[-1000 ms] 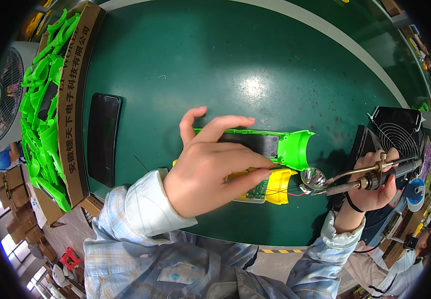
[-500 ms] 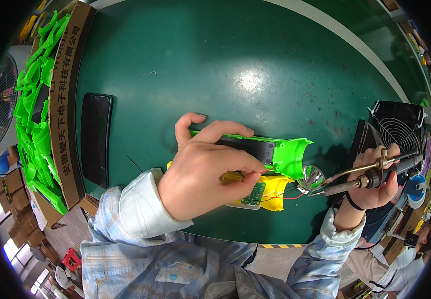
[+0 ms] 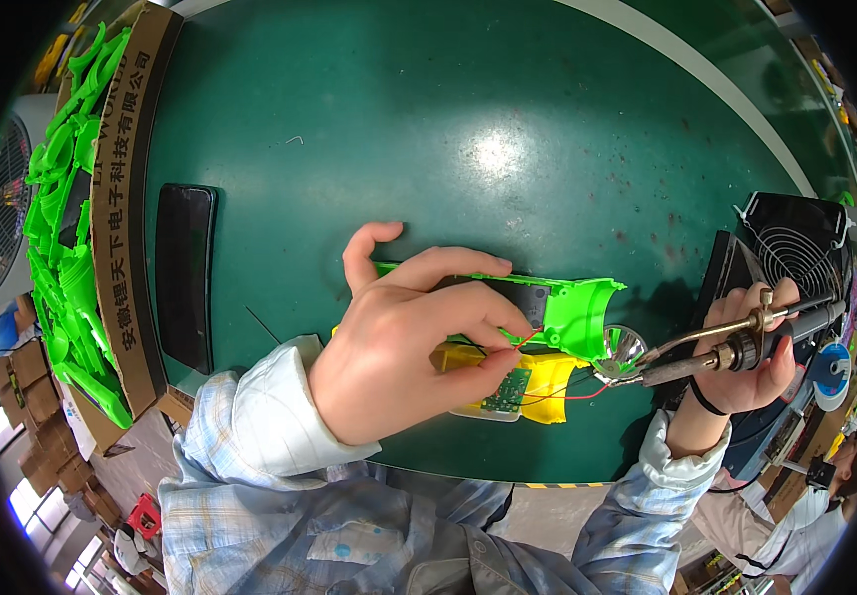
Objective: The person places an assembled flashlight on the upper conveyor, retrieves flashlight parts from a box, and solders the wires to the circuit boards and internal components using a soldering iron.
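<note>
My left hand [image 3: 419,337] pinches a thin red wire [image 3: 529,338] between thumb and forefinger, above a green plastic housing half [image 3: 582,309]. Its other fingers reach over the housing's far edge. Closer to me lies a yellow housing part [image 3: 548,397], with a green circuit board [image 3: 508,390] on it, partly under my hand. A round silver reflector [image 3: 624,347] sits at the right end of the housings, and red and dark wires run to it. My right hand [image 3: 746,352] is closed around a soldering iron [image 3: 686,369] with a brass-coloured feed tube; the tip is at the reflector's near edge.
A cardboard box [image 3: 131,208] full of green plastic parts stands at the left. Beside it lies a black phone [image 3: 187,278]. At the right are a black stand with a wire coil [image 3: 795,263] and a blue-and-white spool [image 3: 831,369]. Another person is at the lower right.
The red wire's free end has tilted up a little as my left fingers shift slightly. The soldering iron stays by the reflector, almost unmoved.
</note>
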